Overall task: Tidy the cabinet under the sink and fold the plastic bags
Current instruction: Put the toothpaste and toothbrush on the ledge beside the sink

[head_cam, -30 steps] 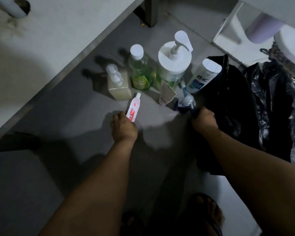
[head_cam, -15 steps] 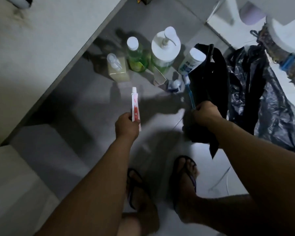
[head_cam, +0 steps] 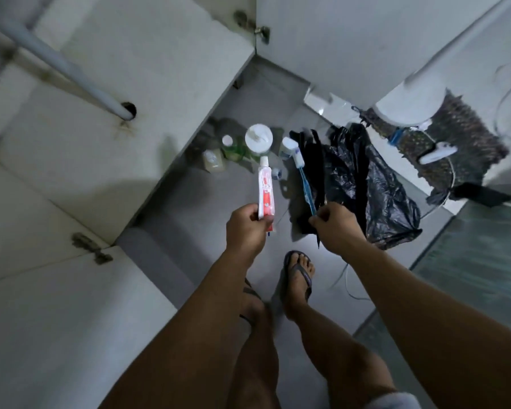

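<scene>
My left hand (head_cam: 245, 228) grips the lower end of a red and white toothpaste tube (head_cam: 265, 193), cap pointing away from me. My right hand (head_cam: 335, 228) pinches the handle of a blue toothbrush (head_cam: 306, 184) with a white capped head, and also holds a black bag (head_cam: 310, 172) that hangs down beside it. A crumpled black plastic bag (head_cam: 387, 199) lies on the grey floor to the right. The open cabinet under the sink (head_cam: 106, 137) is on the left, with a drain pipe (head_cam: 71, 72) through its white floor.
Several bottles stand on the floor by the cabinet edge: a white pump bottle (head_cam: 258, 137), a green bottle (head_cam: 230, 147), a yellowish one (head_cam: 213, 160) and a white tube (head_cam: 286, 147). Open cabinet doors (head_cam: 56, 320) flank the opening. A dark mat (head_cam: 460, 143) lies right. My sandalled feet (head_cam: 298, 276) stand below.
Both hands have lifted away from the floor with the toothpaste and the toothbrush. The view has risen and pulled back, so the bottles look smaller and the cabinet interior shows.
</scene>
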